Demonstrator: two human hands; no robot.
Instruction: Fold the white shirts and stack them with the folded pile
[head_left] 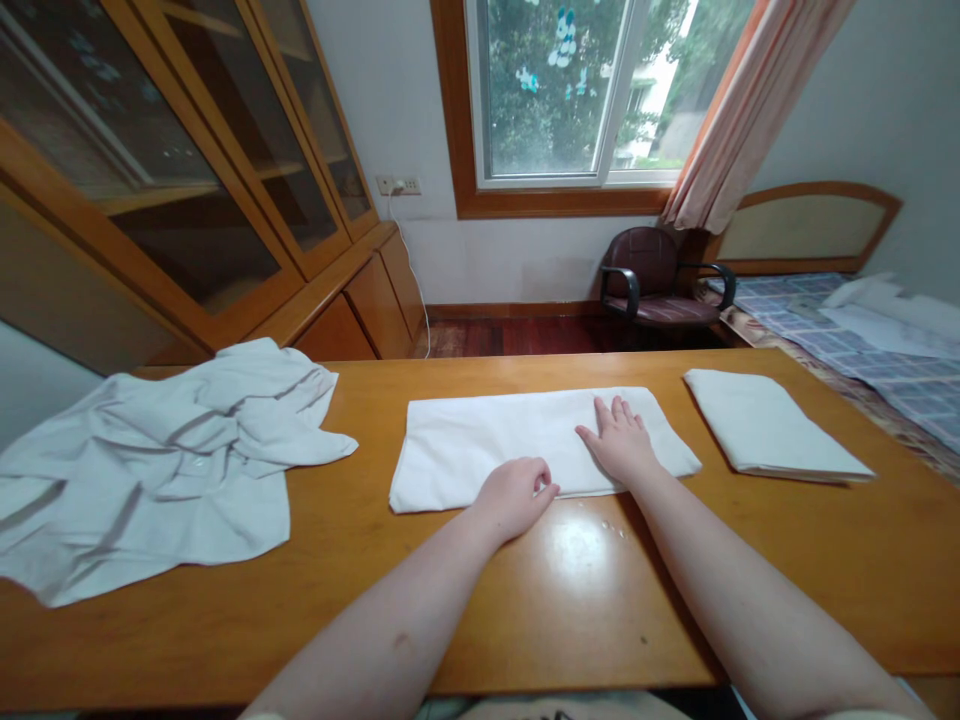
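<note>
A white cloth (480,440), folded into a long flat strip, lies across the middle of the wooden table. On its right part my right hand (619,438) rests flat, palm down with fingers spread. My left hand (517,495) is at the near edge of the same cloth, its fingers curled in and closed on that edge; the fingertips are partly hidden. To the left, a crumpled white shirt (187,450) is spread loosely, with what look like buttons showing. A smaller folded white cloth (772,425) lies on the right, apart from my hands.
The wooden table (360,610) spans the foreground. Beyond it are a glass-doored cabinet (300,270) at left, a window (555,100), a pink curtain (757,110), a dark armchair (652,270) and a bed (847,320) at right. A white cable (411,265) hangs from a socket.
</note>
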